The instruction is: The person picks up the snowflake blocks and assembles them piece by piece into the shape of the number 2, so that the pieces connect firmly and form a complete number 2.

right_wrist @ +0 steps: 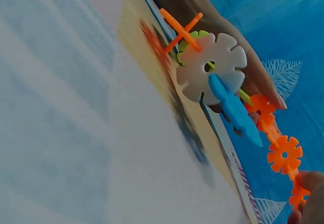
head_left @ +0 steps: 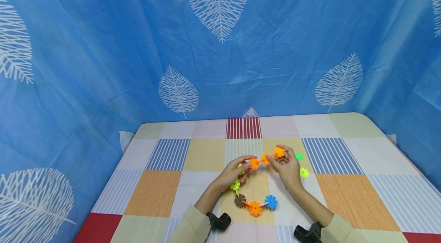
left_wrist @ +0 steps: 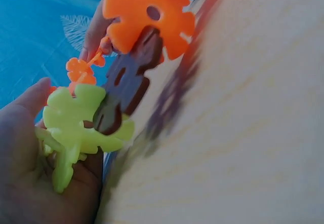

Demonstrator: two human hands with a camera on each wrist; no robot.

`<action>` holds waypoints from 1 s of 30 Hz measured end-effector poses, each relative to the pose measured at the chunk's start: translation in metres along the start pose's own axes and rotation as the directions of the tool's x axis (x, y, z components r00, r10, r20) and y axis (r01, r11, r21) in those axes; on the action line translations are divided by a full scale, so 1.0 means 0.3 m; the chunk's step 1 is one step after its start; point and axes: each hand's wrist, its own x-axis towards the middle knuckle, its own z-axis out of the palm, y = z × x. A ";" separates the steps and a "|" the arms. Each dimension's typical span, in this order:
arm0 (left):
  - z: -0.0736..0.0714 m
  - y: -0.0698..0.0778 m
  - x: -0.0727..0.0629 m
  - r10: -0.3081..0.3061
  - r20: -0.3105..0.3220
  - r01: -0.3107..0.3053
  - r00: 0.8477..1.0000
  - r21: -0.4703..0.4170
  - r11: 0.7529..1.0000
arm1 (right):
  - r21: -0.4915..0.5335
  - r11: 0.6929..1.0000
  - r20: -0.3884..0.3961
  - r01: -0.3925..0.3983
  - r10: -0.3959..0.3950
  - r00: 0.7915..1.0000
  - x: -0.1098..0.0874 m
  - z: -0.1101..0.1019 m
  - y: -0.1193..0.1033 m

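A curved chain of slotted plastic snowflake discs is held up between both hands. My left hand [head_left: 231,174] grips its left stretch, with thumb and forefinger at an orange disc [head_left: 254,164]. My right hand [head_left: 289,168] pinches the orange end, by the far orange disc [head_left: 279,152]. Below the left palm hang a yellow-green disc [left_wrist: 71,117], a brown disc [left_wrist: 126,77] and a lower orange disc [head_left: 255,209]. A white disc [right_wrist: 223,57] and a blue disc [head_left: 271,202] form the other end, which neither hand touches. Some yellow-green pieces are partly hidden by the left fingers.
Just right of the right hand, a green disc [head_left: 298,156] and a loose yellow-green disc [head_left: 304,172] lie on the patchwork cloth [head_left: 206,155]. A blue leaf-print curtain [head_left: 275,44] encloses the table at the back and sides.
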 end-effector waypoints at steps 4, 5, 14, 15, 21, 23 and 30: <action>-0.004 0.002 -0.001 -0.020 -0.057 0.018 0.998 -0.029 0.999 | -0.135 0.990 0.039 0.036 -0.031 0.999 0.007 -0.017 -0.001; -0.005 0.003 -0.001 -0.025 -0.065 0.022 0.998 -0.038 0.999 | -0.156 0.986 0.066 0.054 -0.044 0.997 0.014 -0.025 -0.002; -0.021 0.025 -0.010 -0.019 0.042 0.018 0.999 0.023 1.000 | -0.296 0.843 0.577 0.448 -0.216 0.788 0.098 -0.098 -0.088; -0.021 0.029 -0.012 -0.011 0.061 0.009 0.998 0.029 1.000 | -0.290 0.830 0.640 0.477 -0.202 0.742 0.105 -0.096 -0.109; -0.012 0.060 -0.020 -0.014 0.141 0.005 0.990 0.060 0.998 | -0.215 0.866 0.871 0.451 -0.040 0.490 0.145 -0.065 -0.207; -0.008 0.065 -0.022 -0.031 0.149 0.021 0.988 0.065 0.998 | -0.205 0.891 0.896 0.405 0.005 0.443 0.153 -0.059 -0.220; -0.006 0.064 -0.021 -0.037 0.151 0.026 0.988 0.070 0.997 | -0.201 0.936 0.915 0.288 0.074 0.397 0.156 -0.056 -0.211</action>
